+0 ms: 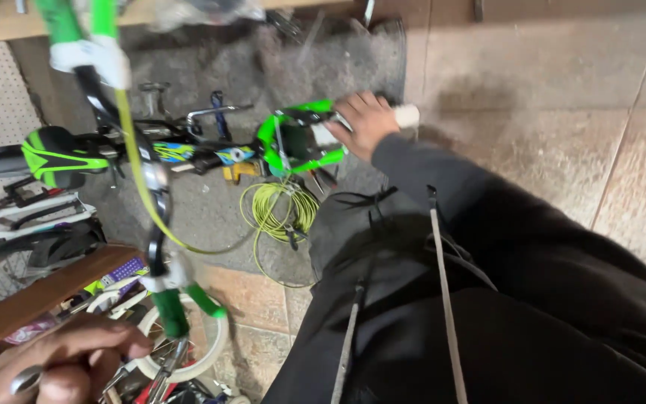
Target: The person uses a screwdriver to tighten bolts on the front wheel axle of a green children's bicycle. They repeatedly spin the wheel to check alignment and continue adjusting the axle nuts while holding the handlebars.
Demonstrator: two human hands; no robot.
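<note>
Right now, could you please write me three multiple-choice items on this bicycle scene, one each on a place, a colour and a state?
1. Where does the coil of cable lie?
A. on the grey mat, beside the bicycle
B. on the saddle
C. in the person's lap

2. What colour is the coil of cable?
A. red
B. yellow-green
C. white

3. How is the right hand?
A. open and flat on the floor
B. closed around a white handlebar end
C. out of view

Answers:
1 A: the coil rests on the grey mat beneath the bicycle frame.
2 B: its loops are bright yellow-green.
3 B: the fingers wrap the white handlebar end.
</note>
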